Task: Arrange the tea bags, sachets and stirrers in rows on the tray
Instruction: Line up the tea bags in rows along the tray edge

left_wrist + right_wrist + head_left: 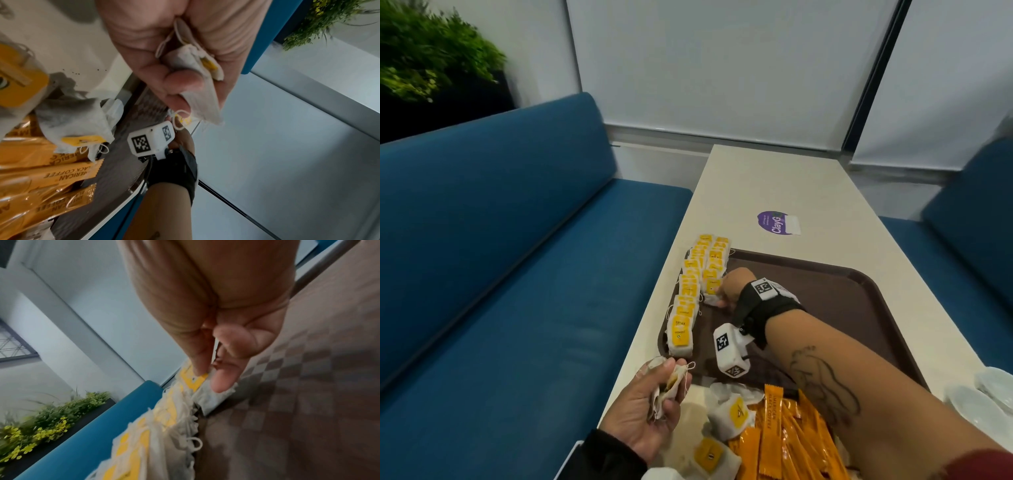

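Two rows of white tea bags with yellow tags (pixel 695 284) run along the left edge of the brown tray (pixel 835 294). At the near end of the second row my right hand (pixel 724 294) pinches a tea bag (pixel 213 398) between thumb and fingers, low on the tray floor. My left hand (pixel 654 407) hovers over the table's near left edge and grips a small bunch of tea bags (pixel 197 68) in its curled fingers. Loose tea bags (pixel 732 411) and orange coffee sachets (pixel 787 438) lie heaped in front of the tray.
The tray sits on a cream table (pixel 791 185) with a purple sticker (pixel 777 222) beyond it. Blue benches (pixel 500 274) flank the table on both sides. Clear plastic wrappers (pixel 983 401) lie at the near right. A plant (pixel 431 58) stands at the far left.
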### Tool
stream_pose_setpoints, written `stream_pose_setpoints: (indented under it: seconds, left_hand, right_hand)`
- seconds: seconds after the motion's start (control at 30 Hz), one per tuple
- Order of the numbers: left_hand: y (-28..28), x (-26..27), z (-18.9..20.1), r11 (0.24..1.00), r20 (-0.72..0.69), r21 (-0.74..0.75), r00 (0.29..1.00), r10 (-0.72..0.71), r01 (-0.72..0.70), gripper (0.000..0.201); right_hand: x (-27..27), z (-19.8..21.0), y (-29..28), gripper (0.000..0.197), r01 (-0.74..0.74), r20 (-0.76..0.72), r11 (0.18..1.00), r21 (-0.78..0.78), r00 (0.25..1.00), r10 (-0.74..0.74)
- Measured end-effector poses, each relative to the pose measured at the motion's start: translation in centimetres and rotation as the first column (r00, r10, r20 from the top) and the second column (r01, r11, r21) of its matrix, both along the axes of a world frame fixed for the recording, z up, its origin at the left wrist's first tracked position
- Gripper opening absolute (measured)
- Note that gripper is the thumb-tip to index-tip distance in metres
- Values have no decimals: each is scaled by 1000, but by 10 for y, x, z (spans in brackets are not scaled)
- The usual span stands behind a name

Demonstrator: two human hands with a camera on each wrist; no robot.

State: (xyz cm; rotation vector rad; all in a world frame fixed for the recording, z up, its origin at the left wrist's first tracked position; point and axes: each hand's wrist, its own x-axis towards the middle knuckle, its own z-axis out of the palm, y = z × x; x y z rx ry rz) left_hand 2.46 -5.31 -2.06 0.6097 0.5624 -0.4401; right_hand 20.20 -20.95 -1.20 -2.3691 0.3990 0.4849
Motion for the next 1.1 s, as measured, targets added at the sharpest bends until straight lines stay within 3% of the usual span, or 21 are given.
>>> stream_pose_setpoints:
  seconds: [0.1,0.17,0.3,0.4,0.43,0.5,0.57,0.63,0.73,0.8,0.9,0.97,1.03,1.1]
  left_hand:
    - [3,1,-1,1000,-10,-9,1000,5,-5,16]
    - [4,1,-1,1000,-11,-16,1000,4,-4,18]
    - [3,0,-3,1000,-2,-21,1000,-17,17,25]
    - [2,0,-6,999,10,-19,999,-42,43,38]
    - [2,1,-6,998,13,-18,999,-52,52,39]
    - [0,1,-4,997,24,-11,997,-70,70,36]
    - [-2,1,-3,997,47,-2,995,-82,82,34]
    - [-5,1,-1,996,69,-2,994,-87,88,32]
    - [-8,0,3,995,95,-10,991,-98,99,35]
    - [-10,-2,4,995,114,-9,988,-99,101,43]
    - [-15,-4,4,995,149,18,984,-97,96,53]
    - [-18,-6,3,995,185,48,978,-93,85,54]
    - [-20,-9,2,997,221,58,973,-70,59,54]
    - [-22,-11,2,997,247,60,967,-58,44,53]
  right_hand:
    - [5,6,11,50,-49,-87,989,-138,995,38]
    - [8,7,14,55,-143,-54,974,-175,989,135]
    - [18,3,11,50,-10,-104,998,-54,995,4]
    - [12,6,4,43,12,-49,999,-49,999,-15]
    - [7,7,1,42,-7,30,1000,31,1000,6]
    - [-7,21,2,27,58,121,952,300,988,-98]
    - [-29,36,-1,3,34,136,923,384,986,-93]
    - [-55,49,-5,8,-83,166,889,450,986,8]
    - [-97,71,-14,12,-355,246,859,370,928,278]
    - [-120,76,-22,17,-427,228,839,336,902,368]
    - [-149,73,-23,3,-346,219,878,331,933,285]
    - [-162,66,-20,25,-252,199,910,330,961,194]
    - [-173,59,-16,40,-238,144,928,286,968,204]
    - [-181,53,-10,37,-268,106,924,272,963,248]
